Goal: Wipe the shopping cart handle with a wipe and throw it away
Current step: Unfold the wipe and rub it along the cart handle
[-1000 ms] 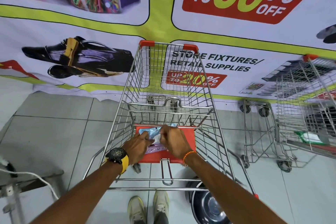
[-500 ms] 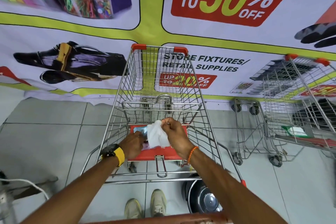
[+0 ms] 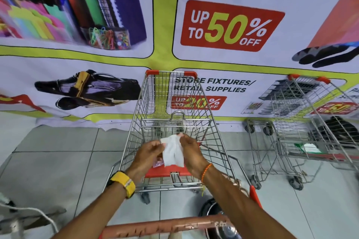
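Note:
A white wipe (image 3: 172, 151) hangs between my two hands above the cart's red child seat flap (image 3: 165, 171). My left hand (image 3: 148, 153) pinches its upper left corner and my right hand (image 3: 191, 151) grips its right edge. Under the wipe, on the flap, a bit of the wipe pack (image 3: 158, 163) shows. The wire shopping cart (image 3: 171, 114) stands straight ahead. Its worn orange handle (image 3: 165, 227) runs across the bottom of the view, under my forearms.
A second wire cart (image 3: 310, 132) stands to the right with a green and white pack inside. A printed sale banner (image 3: 231, 25) covers the wall behind. A round dark metal bin (image 3: 217, 219) sits on the tiled floor by my right arm. A white cable lies at lower left.
The wipe came out of the pack and now hangs unfolded between both hands. My left hand let go of the pack and took the wipe. My view tilted up; the handle appeared.

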Demonstrator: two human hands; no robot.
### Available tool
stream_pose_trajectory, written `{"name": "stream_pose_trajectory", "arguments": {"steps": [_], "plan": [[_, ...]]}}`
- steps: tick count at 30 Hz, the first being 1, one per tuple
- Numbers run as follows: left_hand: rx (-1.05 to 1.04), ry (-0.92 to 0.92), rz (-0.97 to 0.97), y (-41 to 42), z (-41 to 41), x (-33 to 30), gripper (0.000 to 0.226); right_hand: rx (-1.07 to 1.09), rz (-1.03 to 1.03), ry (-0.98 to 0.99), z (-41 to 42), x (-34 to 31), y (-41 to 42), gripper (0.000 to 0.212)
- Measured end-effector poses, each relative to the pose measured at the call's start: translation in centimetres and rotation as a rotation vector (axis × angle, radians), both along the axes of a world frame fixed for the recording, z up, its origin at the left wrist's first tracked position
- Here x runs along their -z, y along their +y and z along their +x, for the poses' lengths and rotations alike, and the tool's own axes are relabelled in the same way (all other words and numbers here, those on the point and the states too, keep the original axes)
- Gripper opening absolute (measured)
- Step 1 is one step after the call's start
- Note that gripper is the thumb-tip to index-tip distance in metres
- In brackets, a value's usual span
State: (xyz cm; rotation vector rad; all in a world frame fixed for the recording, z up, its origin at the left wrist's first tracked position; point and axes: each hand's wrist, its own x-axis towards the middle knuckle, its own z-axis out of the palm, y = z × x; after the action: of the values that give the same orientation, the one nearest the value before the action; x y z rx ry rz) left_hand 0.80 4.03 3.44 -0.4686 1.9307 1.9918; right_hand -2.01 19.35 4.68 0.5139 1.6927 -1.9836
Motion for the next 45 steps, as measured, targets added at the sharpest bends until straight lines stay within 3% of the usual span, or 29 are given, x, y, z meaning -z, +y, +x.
{"name": "stream_pose_trajectory", "arguments": {"steps": [3, 8, 11, 14, 17, 21, 23, 26, 31, 40, 45], "plan": [[-0.098, -0.010, 0.053, 0.0, 0.6, -1.5, 0.025, -0.026, -0.202, -0.010, 1.6, -1.7, 0.8, 0.048], [-0.170, 0.058, 0.079, -0.2, 2.3, -4.0, 0.017, -0.034, -0.020, 0.070, 4.2, -3.9, 3.0, 0.019], [-0.181, 0.099, 0.090, 0.6, 3.9, -6.3, 0.012, -0.046, 0.024, 0.099, 5.6, -5.8, 4.0, 0.015], [-0.210, 0.204, -0.084, 1.4, 6.3, -8.5, 0.006, -0.029, 0.031, 0.126, 7.1, -7.9, 4.4, 0.018], [-0.266, 0.301, -0.316, 2.3, 8.8, -10.2, 0.015, -0.008, 0.019, 0.140, 8.6, -9.5, 4.7, 0.015], [-0.135, 0.378, -0.312, 3.8, 11.9, -12.1, 0.007, -0.038, 0.007, 0.176, 10.4, -11.2, 5.0, 0.012], [-0.071, 0.374, -0.261, 4.5, 13.2, -12.7, 0.008, -0.069, 0.005, 0.192, 11.2, -11.8, 5.1, 0.013], [-0.131, 0.311, -0.189, 5.0, 14.4, -13.4, 0.021, -0.159, 0.126, 0.278, 12.1, -12.3, 5.4, 0.019], [-0.157, 0.281, -0.181, 5.3, 15.3, -15.0, 0.011, -0.265, 0.301, 0.406, 13.5, -13.2, 5.8, 0.017], [-0.107, 0.341, -0.237, 5.4, 17.0, -16.2, 0.007, -0.318, 0.309, 0.447, 15.4, -14.1, 6.4, 0.012], [-0.255, 0.280, -0.252, 5.3, 17.5, -15.3, 0.012, -0.158, 0.183, 0.377, 16.1, -13.9, 6.4, 0.020]]}}
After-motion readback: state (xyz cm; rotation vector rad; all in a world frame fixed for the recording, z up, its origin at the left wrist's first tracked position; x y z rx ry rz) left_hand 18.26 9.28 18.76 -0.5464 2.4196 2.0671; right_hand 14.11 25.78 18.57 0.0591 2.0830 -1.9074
